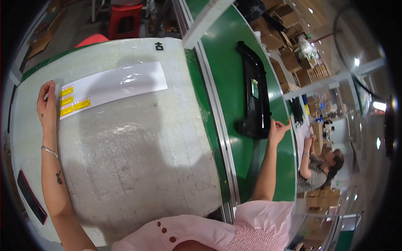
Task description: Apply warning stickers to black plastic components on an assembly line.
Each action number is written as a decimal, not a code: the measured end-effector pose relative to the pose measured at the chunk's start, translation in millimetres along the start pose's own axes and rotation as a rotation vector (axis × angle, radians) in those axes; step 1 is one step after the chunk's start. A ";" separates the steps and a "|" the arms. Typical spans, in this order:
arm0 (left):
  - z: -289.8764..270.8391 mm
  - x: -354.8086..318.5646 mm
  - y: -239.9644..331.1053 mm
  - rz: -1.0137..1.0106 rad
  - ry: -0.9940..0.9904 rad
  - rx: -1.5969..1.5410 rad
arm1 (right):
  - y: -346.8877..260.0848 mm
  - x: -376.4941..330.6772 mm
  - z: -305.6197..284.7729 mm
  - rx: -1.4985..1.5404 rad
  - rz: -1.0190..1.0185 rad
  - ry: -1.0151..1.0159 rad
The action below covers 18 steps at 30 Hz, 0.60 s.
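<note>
My left hand [47, 104] is raised beside the left end of a white label sheet [121, 85]. Its fingers are loosely bent, and nothing shows in them. Several yellow warning labels [67, 99] remain at that end of the sheet, which lies on a pale, plastic-wrapped work surface [125, 154]. To the right, my right hand [277, 133] is at the near end of a long black plastic housing [256, 111] with a small green circuit board [254, 88] in it. Thumb and finger are spread; a tiny yellowish spot shows at one fingertip, too small to make out.
The housing lies on a green conveyor belt [226, 54] with a metal rail [213, 100] along its left side. A dark phone-like slab [31, 198] lies at left. Beyond stand a red stool [125, 21], cardboard boxes [289, 58] and a co-worker in a striped top [314, 175].
</note>
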<state>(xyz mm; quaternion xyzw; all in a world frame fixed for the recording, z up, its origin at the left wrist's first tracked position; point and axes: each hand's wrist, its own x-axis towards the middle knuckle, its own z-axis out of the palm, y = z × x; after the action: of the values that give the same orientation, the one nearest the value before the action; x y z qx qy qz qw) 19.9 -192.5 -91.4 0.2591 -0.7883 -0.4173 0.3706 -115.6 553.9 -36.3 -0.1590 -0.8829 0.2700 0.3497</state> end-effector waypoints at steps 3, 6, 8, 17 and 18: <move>1.8 5.5 -13.5 0.019 0.047 0.004 | 37.9 9.0 -30.9 -0.030 0.154 -0.328; 5.0 6.1 -19.1 0.021 0.102 -0.001 | 58.5 24.8 -31.9 -0.152 0.070 -0.469; 2.0 3.6 -15.9 0.054 0.102 -0.034 | 49.2 30.2 -32.9 -0.400 -0.054 -0.560; -4.8 -51.7 55.6 0.059 -0.039 -0.236 | -15.3 36.1 -105.9 0.017 -0.302 -0.547; -11.9 -58.8 78.3 0.087 -0.132 -0.277 | -32.1 30.6 -123.7 -0.014 -0.369 -0.504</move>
<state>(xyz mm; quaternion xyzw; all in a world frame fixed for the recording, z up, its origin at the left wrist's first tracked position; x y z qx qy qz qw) 56.4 -115.2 -42.0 0.1433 -0.7564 -0.5217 0.3677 -53.1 587.7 74.2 0.0738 -0.9576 0.2267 0.1617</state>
